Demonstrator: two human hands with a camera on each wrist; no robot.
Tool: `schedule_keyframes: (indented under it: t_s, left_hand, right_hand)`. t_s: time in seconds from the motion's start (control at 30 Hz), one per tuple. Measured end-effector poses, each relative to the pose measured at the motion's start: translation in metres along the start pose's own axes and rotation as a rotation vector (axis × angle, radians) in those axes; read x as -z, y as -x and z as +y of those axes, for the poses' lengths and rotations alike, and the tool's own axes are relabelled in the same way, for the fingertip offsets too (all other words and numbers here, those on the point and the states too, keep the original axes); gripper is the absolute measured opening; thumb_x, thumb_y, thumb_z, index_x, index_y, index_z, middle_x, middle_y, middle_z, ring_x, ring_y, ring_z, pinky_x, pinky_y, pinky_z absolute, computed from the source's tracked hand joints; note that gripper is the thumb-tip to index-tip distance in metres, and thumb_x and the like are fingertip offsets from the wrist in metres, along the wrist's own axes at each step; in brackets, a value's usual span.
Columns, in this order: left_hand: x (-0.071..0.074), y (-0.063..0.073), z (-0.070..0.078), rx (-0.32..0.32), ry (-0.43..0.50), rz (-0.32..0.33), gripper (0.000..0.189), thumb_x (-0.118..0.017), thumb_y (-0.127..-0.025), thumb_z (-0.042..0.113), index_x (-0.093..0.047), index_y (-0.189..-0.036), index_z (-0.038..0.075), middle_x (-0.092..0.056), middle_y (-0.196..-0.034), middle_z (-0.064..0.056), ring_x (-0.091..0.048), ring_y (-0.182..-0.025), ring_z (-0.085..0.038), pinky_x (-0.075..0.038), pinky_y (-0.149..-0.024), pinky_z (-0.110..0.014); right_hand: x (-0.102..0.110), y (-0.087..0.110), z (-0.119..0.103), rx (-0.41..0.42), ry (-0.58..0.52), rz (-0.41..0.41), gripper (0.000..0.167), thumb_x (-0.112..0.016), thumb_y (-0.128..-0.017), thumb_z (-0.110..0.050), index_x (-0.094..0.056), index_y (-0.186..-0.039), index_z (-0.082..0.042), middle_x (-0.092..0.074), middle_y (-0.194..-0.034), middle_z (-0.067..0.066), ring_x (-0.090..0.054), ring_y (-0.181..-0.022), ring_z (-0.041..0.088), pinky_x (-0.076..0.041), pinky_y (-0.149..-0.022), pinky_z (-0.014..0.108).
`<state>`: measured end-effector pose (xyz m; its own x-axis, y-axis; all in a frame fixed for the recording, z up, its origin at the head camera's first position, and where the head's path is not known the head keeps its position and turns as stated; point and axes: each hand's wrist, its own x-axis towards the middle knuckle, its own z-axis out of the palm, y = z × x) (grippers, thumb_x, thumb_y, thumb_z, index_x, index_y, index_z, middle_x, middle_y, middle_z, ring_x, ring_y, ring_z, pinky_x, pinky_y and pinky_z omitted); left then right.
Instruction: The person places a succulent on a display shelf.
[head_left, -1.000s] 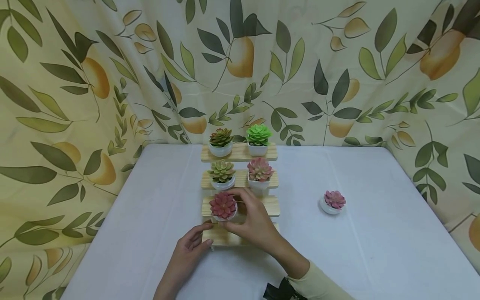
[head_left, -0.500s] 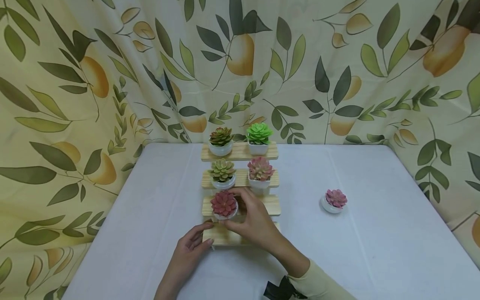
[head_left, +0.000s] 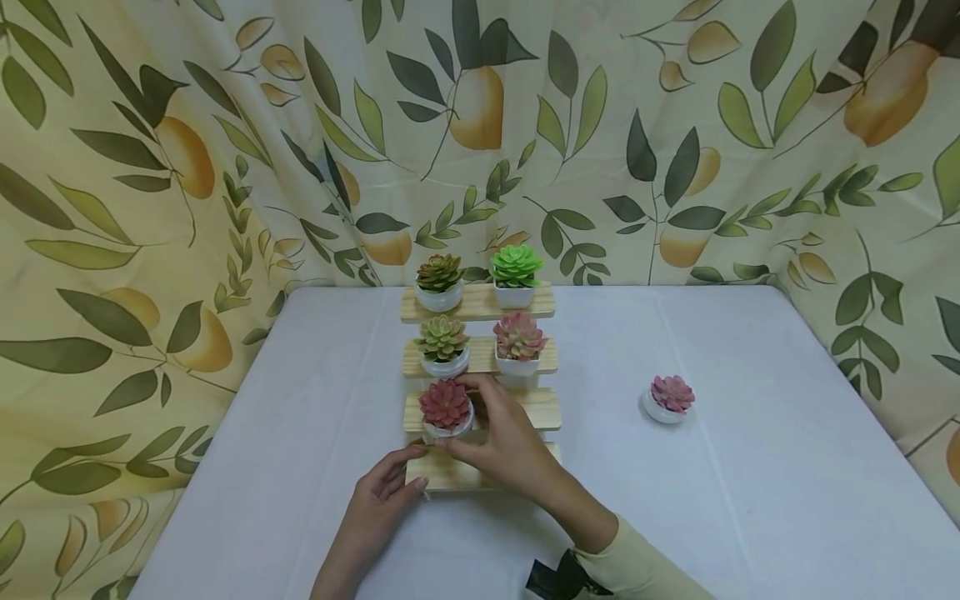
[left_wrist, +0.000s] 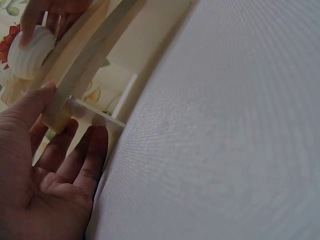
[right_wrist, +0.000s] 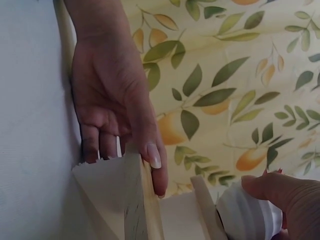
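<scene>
My right hand [head_left: 517,446] grips the white round pot of a dark red succulent [head_left: 446,405], thumb in front and fingers behind. That pot stands at the left of the third tier of a wooden stepped plant stand [head_left: 450,473]. In the right wrist view the ribbed white pot [right_wrist: 250,212] shows under the thumb. My left hand [head_left: 381,493] holds the left end of the lowest slat. Seen from the left wrist, its thumb lies on the slat's edge and its fingers [left_wrist: 97,145] curl beneath, by the white side support [left_wrist: 95,111].
Higher tiers carry a brownish-green succulent [head_left: 439,282], a bright green one [head_left: 516,273], a pale green one [head_left: 442,343] and a pink one [head_left: 519,343]. Another pink potted succulent [head_left: 667,400] stands on the white-covered table [head_left: 750,483] to the right. A leaf-patterned curtain [head_left: 570,167] hangs behind.
The head view shifts very slightly. Both hands keep their places, and the red succulent stays in my right hand on the third tier.
</scene>
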<state>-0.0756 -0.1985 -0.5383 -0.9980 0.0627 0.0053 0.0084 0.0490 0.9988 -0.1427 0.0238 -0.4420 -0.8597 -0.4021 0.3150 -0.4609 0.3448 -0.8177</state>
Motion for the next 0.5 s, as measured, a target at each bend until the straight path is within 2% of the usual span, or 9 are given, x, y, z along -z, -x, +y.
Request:
schedule_keyframes:
  t_s: [0.2,0.5]
  left_hand:
    - [-0.0004,-0.0002,-0.0017,-0.012,0.001,-0.003,0.036,-0.076,-0.096,0.011,-0.068,-0.131,0.012,-0.057,-0.147,-0.008,-0.044,-0.142,-0.023,-0.037,-0.114,-0.028]
    - [-0.0007,-0.0004,-0.0018,-0.015,0.004,0.000,0.036,-0.077,-0.095,0.012,-0.068,-0.130,0.012,-0.058,-0.146,-0.008,-0.045,-0.142,-0.023,-0.037,-0.113,-0.027]
  right_hand:
    - [0.0009,0.0011,-0.0024,-0.044,-0.052,-0.025,0.075,-0.092,-0.080,-0.016,-0.049,-0.141,-0.010,-0.058,-0.137,0.003,-0.055,-0.128,0.018,-0.047,-0.110,0.043]
    - [0.0034,0.0056,-0.0014,-0.087,-0.088,-0.046,0.077,-0.091,-0.082,-0.014,-0.046,-0.144,-0.008,-0.055,-0.140,0.002,-0.055,-0.127,0.014,-0.049,-0.107,0.029]
